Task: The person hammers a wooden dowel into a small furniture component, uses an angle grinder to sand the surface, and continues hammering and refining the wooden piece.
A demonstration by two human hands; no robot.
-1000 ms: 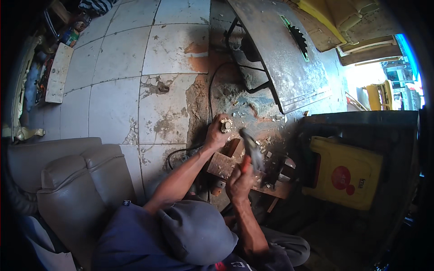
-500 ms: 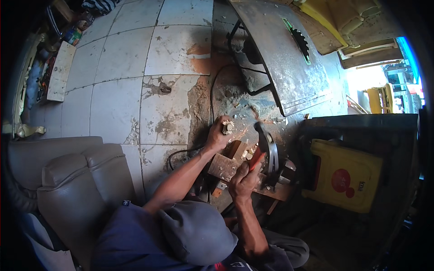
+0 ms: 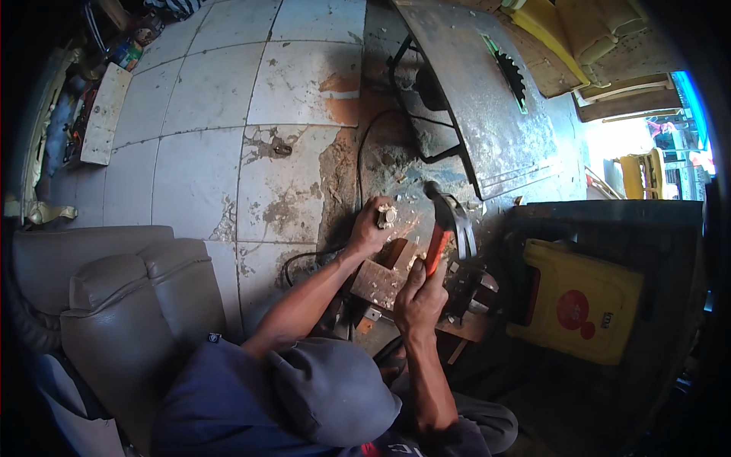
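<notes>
My left hand [image 3: 368, 230] is closed around an upright tool with a frayed, splintered wooden handle end [image 3: 387, 216], which looks like a chisel. Its blade is hidden below the fist. In my right hand [image 3: 420, 303] is a claw hammer [image 3: 437, 245] with an orange-red handle, its dark metal head a short way right of the left fist and apart from the handle end. Beneath both hands lies a brown wooden workpiece [image 3: 371, 282], strewn with pale chips.
A metal-topped table saw [image 3: 495, 129] with a toothed blade stands ahead to the right. A yellow plastic container [image 3: 582, 301] is at my right, a padded brown seat [image 3: 145, 305] at my left. A black cable [image 3: 361, 164] runs over the tiled floor among wood shavings.
The hammer has swung away from me and sits more upright, its head farther ahead. My right hand has shifted slightly right with it. The left hand stays nearly in place.
</notes>
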